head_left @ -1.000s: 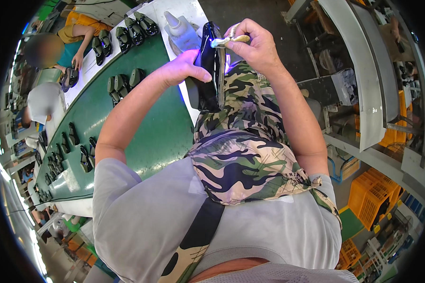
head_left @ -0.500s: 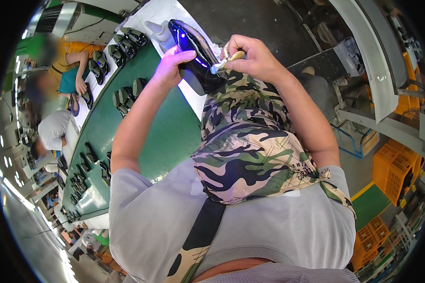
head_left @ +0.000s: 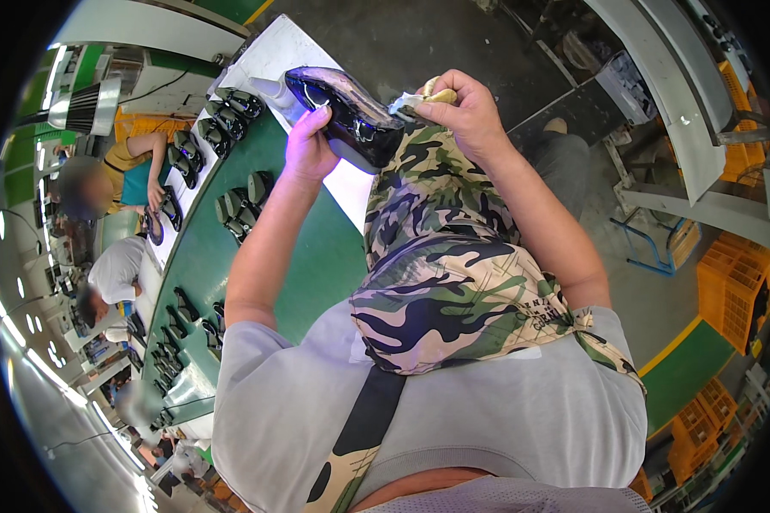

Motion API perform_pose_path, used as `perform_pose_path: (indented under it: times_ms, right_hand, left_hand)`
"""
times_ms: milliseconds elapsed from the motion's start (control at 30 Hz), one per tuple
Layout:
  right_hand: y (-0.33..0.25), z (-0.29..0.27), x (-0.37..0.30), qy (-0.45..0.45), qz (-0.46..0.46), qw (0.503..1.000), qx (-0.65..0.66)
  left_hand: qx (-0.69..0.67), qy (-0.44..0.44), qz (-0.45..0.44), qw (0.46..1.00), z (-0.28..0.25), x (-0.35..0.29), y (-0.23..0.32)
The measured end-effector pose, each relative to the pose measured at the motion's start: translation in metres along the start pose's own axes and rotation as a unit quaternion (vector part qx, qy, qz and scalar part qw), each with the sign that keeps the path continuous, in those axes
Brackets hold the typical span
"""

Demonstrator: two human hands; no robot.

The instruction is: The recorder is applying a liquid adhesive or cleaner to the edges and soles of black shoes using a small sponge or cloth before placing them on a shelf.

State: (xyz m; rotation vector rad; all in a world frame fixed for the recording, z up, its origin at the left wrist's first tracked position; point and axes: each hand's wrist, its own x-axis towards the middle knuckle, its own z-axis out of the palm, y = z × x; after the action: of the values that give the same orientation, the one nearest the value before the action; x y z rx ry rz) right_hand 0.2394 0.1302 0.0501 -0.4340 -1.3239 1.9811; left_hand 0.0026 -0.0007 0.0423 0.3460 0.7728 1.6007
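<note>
While work on one glossy black shoe [head_left: 351, 115] looks underway, what remains can't be judged; dark strapped shoes [head_left: 233, 210] stand left on a smooth green tabletop [head_left: 321, 248]. Glossy shoe sits between hands: left hand [head_left: 310, 154] clasps its near left side; right hand [head_left: 464, 111] pinches a whitish-and-tan wad [head_left: 408, 103] just right, contact unclear.

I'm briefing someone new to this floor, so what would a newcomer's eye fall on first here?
Probably the glossy black shoe in the left hand, near the top centre, with the right hand beside it pinching a small pale-tipped item. Next, likely the camouflage apron at mid-picture, then the green tabletop on the left, with dark shoes on it.
</note>
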Motion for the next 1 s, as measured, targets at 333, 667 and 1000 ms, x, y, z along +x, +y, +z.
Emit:
perform_pose_path:
  times_ms: [333,667,1000]
  right_hand:
    - [0.003,-0.033,-0.018,0.181,0.027,0.983,0.025]
    - [-0.012,-0.079,-0.019,0.251,0.018,0.94,0.231]
    - [0.041,-0.185,-0.046,0.409,-0.001,0.851,0.328]
  left_hand:
    - [0.215,0.048,0.136,0.966,0.064,0.021,-0.016]
    - [0.403,-0.035,0.216,0.889,0.155,0.073,-0.03]
    - [0.41,-0.197,0.363,0.813,0.392,0.193,0.049]
